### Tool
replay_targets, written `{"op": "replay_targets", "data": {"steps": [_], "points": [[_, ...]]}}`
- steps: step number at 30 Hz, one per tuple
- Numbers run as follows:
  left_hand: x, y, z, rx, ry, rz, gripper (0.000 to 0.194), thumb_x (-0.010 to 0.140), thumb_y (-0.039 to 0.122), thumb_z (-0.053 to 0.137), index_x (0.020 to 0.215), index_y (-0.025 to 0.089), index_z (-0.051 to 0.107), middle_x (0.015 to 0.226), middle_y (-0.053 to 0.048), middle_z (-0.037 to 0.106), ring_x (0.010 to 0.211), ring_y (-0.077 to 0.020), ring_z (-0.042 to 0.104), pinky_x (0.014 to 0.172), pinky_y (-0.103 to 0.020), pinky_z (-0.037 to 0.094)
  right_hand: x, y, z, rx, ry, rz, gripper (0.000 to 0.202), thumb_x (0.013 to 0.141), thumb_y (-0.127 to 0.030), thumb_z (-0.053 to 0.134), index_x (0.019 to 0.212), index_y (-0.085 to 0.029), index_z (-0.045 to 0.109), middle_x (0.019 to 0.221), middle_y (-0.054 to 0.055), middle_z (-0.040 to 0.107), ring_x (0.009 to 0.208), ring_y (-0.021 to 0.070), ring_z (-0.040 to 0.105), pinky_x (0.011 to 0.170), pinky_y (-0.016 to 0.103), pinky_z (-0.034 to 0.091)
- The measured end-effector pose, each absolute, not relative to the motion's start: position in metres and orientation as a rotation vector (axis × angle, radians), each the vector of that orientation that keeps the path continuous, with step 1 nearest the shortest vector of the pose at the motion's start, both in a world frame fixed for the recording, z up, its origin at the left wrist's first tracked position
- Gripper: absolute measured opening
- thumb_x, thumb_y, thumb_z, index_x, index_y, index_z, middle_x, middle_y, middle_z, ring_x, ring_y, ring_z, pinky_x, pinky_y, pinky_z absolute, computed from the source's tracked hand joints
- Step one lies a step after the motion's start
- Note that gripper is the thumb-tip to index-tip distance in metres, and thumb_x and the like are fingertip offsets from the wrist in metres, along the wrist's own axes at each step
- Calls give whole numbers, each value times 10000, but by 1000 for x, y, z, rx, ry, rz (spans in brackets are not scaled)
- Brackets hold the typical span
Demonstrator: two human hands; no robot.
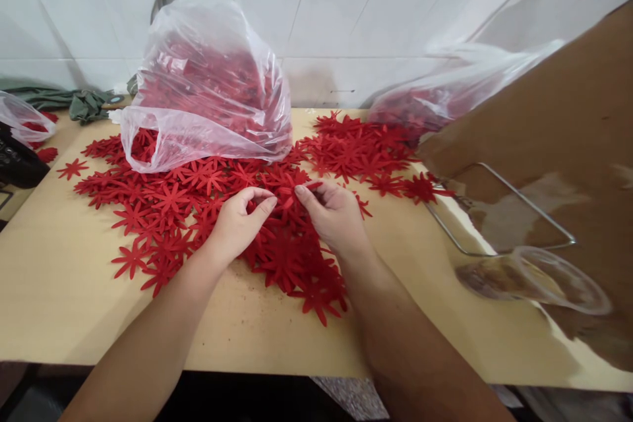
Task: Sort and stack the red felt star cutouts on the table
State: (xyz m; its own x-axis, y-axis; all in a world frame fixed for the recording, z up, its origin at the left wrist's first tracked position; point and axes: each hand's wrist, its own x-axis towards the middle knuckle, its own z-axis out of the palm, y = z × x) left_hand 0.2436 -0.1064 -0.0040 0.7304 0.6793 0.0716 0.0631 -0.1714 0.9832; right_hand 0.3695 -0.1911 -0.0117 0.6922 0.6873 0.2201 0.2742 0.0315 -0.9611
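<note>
Between my two hands is a red flower-shaped cut-out (287,196), its petals narrow and its surface like felt. My left hand (241,221) is closed, thumb and forefinger pinching at the flower's left side. From the other side my right hand (340,214) grips it, thumb on top and fingers curled behind. A broad pile of similar red flowers (171,201) lies under and around both hands, spreading left, right and toward me. The exact contact at the fingertips is partly hidden against the red pile.
A clear plastic bag (212,92) full of red pieces stands behind the pile. Another such bag (435,95) lies at the back right, beside a leaning brown cardboard sheet (548,125). A bent metal wire frame (527,201) and a tipped clear plastic cup (534,280) are at the right.
</note>
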Motion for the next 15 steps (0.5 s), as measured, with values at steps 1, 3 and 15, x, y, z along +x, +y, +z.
{"op": "replay_targets", "data": {"steps": [1, 3, 15], "points": [[244, -107, -4, 1668, 598, 610, 214, 771, 324, 540, 888, 157, 604, 903, -39, 649, 809, -124, 563, 793, -274, 429, 370, -192, -11, -1577, -839, 344, 291, 698, -454, 618, 624, -182, 542, 502, -26, 490, 470, 98, 418, 468, 239, 344], [244, -108, -3, 1663, 592, 612, 222, 765, 327, 549, 898, 158, 605, 915, -39, 650, 825, -124, 565, 798, -270, 429, 369, -193, -10, -1637, -897, 277, 299, 739, -437, 575, 592, -187, 501, 488, -31, 446, 463, 96, 383, 456, 237, 319], [244, -112, 0, 1777, 608, 565, 289, 729, 364, 594, 938, 168, 628, 806, -12, 634, 642, -91, 497, 638, -241, 415, 361, -194, -2, -1709, -1047, 233, 386, 801, -445, 470, 537, -207, 320, 477, -57, 294, 453, 76, 283, 438, 227, 240]]}}
